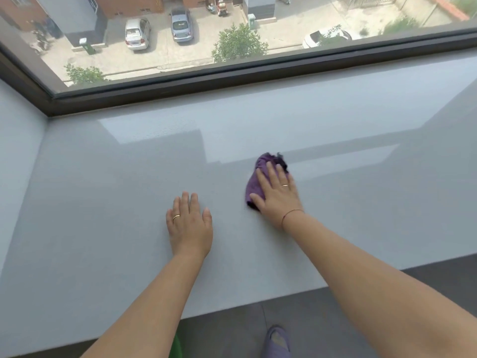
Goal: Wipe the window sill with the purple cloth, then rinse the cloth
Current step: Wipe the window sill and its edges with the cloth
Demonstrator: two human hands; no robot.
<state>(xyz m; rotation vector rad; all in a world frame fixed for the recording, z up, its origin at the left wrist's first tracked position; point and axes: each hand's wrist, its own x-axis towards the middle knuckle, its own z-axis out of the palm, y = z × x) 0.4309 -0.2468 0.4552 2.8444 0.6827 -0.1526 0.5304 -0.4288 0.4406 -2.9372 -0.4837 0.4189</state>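
Observation:
A wide pale grey window sill [108,202] fills most of the head view. The purple cloth [260,174] lies bunched on it, right of centre. My right hand [277,192] presses flat on top of the cloth, fingers spread and pointing toward the glass, so part of the cloth is hidden under the palm. My left hand [189,224] rests flat on the bare sill to the left of the cloth, palm down, holding nothing.
A dark window frame [258,73] runs along the sill's far edge, with glass above it looking down on a yard with parked cars. A grey side wall [18,156] closes the sill on the left. The sill's front edge drops to a dark tiled floor [322,319], where a slippered foot [277,342] stands.

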